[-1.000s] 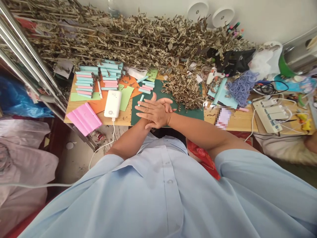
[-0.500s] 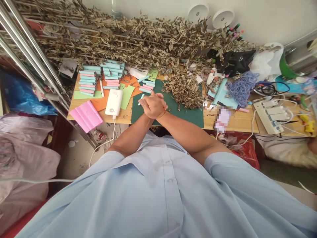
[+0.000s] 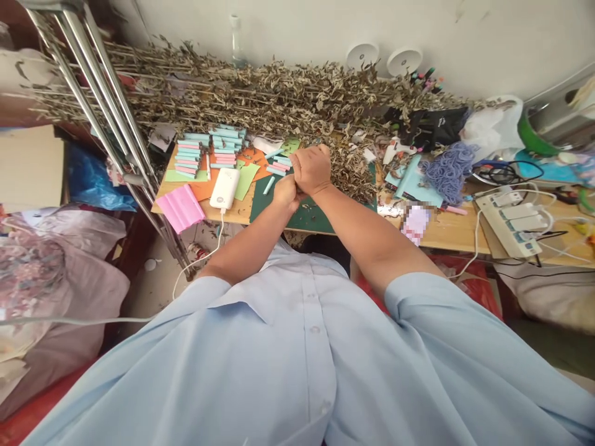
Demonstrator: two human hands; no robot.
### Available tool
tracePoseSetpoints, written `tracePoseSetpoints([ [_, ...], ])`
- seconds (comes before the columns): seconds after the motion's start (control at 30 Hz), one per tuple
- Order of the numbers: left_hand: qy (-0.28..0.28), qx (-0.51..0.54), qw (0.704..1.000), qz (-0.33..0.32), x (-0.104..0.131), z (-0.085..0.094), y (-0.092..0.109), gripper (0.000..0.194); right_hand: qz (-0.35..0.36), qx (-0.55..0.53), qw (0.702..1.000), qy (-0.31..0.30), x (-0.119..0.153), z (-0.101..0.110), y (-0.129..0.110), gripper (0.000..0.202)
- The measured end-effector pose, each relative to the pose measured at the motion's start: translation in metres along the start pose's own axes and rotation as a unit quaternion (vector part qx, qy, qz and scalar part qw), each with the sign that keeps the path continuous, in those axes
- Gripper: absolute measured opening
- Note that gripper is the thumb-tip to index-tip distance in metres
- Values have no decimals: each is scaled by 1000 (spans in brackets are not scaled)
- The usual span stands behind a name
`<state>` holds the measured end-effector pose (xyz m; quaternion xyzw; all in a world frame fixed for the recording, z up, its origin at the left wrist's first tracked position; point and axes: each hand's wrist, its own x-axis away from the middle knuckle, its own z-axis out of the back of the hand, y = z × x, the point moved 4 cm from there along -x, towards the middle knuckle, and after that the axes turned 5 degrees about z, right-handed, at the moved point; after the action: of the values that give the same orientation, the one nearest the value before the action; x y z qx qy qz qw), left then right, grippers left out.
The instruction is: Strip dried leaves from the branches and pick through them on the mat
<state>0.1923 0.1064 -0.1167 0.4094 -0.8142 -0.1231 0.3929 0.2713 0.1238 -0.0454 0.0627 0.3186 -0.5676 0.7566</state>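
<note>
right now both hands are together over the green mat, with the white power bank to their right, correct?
The side is wrong: in the head view, the white power bank is to the left of the left hand and right hand, which are indeed together over the green mat.

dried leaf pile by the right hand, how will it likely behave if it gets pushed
The dried leaf pile would probably scatter rather than slide whole, since its pieces look loose. It is likely light for its bulk, the leaves being thin and curled. Brittle too, perhaps: small bits lie on the green mat.
</note>
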Motion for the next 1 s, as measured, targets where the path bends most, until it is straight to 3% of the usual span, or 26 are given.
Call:
tracePoseSetpoints([
  [0.1, 44, -47, 997, -44, 6, 9, 17, 24, -37, -26, 999, 28, 14, 13, 8, 59],
  [0.2, 45, -47, 994, -89, 19, 21, 40, 25, -51, -65, 996, -19, 52, 18, 5, 52],
  [0.27, 36, -41, 992, -115, 30, 29, 52, 26, 20, -89, 991, -98, 84, 16, -8, 44],
  [0.33, 29, -40, 991, -125, 40, 37, 57, 27, 124, -123, 967, -187, 117, 10, -25, 38],
  [0.43, 16, -55, 992, -116, 51, 46, 52, 28, 169, -172, 936, -256, 144, 7, -25, 34],
  [0.53, 13, -72, 992, -99, 58, 52, 42, 30, 101, -169, 952, -235, 137, 18, 8, 33],
  [0.67, 28, -74, 994, -74, 64, 58, 29, 30, -28, -99, 986, -135, 110, 49, 53, 31],
  [0.73, 29, -67, 995, -67, 65, 59, 25, 29, -64, -93, 989, -93, 106, 58, 51, 32],
  [0.8, 26, -64, 995, -67, 66, 58, 24, 28, -70, -142, 983, -97, 111, 52, 27, 32],
  [0.87, 22, -63, 995, -70, 66, 57, 24, 27, -69, -254, 955, -137, 123, 35, -5, 30],
  [0.93, 15, -62, 995, -73, 67, 55, 25, 25, -93, -382, 895, -213, 136, 11, -30, 30],
  [1.0, 4, -58, 996, -68, 66, 52, 25, 24, -172, -481, 824, -243, 141, -8, -30, 32],
])
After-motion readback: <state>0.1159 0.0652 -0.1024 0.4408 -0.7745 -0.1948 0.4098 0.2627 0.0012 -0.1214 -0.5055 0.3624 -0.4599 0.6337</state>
